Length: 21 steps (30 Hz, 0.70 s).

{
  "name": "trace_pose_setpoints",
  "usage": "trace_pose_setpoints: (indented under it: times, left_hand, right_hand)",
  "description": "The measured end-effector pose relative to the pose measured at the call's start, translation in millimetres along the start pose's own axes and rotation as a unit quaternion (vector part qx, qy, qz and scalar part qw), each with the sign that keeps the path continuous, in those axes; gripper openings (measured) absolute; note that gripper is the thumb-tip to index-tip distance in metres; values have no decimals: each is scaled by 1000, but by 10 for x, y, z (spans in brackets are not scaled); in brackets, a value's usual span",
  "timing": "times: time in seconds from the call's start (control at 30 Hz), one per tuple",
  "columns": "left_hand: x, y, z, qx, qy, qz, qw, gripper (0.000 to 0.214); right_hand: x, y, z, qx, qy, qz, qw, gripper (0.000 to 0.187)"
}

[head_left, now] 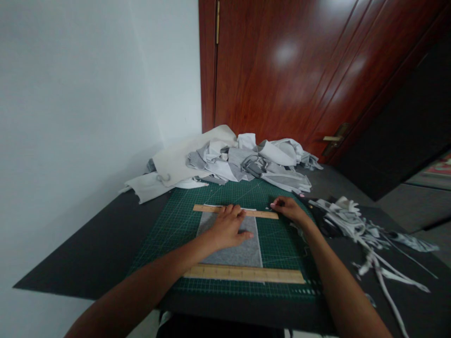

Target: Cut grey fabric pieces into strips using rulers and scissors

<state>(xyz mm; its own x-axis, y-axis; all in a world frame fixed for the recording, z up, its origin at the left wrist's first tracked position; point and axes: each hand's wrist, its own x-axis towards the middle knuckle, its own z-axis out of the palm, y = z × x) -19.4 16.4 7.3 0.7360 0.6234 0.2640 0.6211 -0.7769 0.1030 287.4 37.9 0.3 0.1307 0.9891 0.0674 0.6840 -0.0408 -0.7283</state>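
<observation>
A grey piece of fabric [229,256] lies flat on a green cutting mat [282,253]. Across its far edge runs a thin wooden ruler [260,214], and a thin white strip of the fabric shows beyond it. My left hand [230,225] rests on this ruler and the fabric, fingers stretched out and thumb spread to the right. Just past the ruler's right end, my right hand [287,207] is closed in a pinch low over the mat; whatever is in its fingertips is too small to name. Near the front, a wider wooden ruler [246,273] crosses the fabric's near end.
Crumpled grey and white fabric pieces [243,159] are heaped at the back against a wooden door [268,70]. On the right side of the dark table [116,234] lies a tangle of fabric strips [348,220]. A white wall [88,94] borders the left.
</observation>
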Motion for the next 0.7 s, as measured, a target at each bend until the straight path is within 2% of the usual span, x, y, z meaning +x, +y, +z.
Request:
trace_pose_setpoints:
  times: [0.13,0.3,0.5,0.6,0.7]
  left_hand:
    - [-11,21,-16,-9,-6,-18,1000,75]
    - [-14,-2,0,-10,-14,-30,999,80]
    - [-17,-26,22,-12,-25,-27,999,82]
    - [-21,-27,28,-14,-20,-27,999,83]
    - [-23,-23,31,-15,-14,-28,999,83]
  right_hand:
    - [8,-8,-37,31,44,39,998,18]
    - [152,-50,-80,34,77,107,991,22]
    - [238,-118,-200,40,39,136,989,27]
    - [277,-169,-233,39,4,119,992,27]
    - [345,-306,-173,46,-32,73,996,24]
